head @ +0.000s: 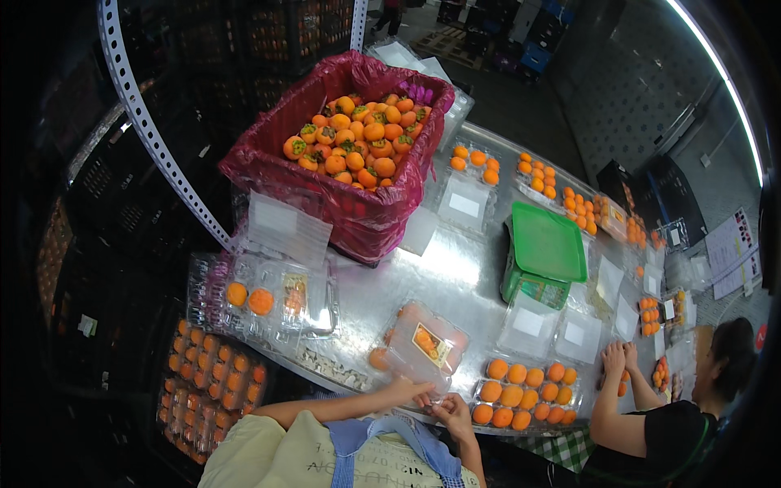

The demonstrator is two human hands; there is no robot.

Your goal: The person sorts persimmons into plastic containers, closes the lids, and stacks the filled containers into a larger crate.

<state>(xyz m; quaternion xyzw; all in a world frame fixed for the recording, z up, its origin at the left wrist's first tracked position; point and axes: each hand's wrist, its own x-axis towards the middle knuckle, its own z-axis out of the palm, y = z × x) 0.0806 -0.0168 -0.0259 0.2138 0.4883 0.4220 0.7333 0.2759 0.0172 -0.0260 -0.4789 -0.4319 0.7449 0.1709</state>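
A clear plastic clamshell (399, 341) of persimmons lies at the near edge of the metal table, its lid down and bearing a printed label (431, 346). At its near corner, my left hand (410, 391) has its fingers on the rim. My right hand (453, 413) pinches the same corner from the right, fingertips close to those of the left. The exact grip is partly hidden by the fingers. Just right of my hands are open clamshell trays filled with persimmons (511, 396).
A crate lined with red plastic (390, 229) holds many loose persimmons (360, 134). Stacked empty clamshells (262, 305), two persimmons on them, stand left. A green lidded container (549, 241) stands mid-table (378, 293). A co-worker (665, 421) works at right. Packed boxes (210, 384) sit lower left.
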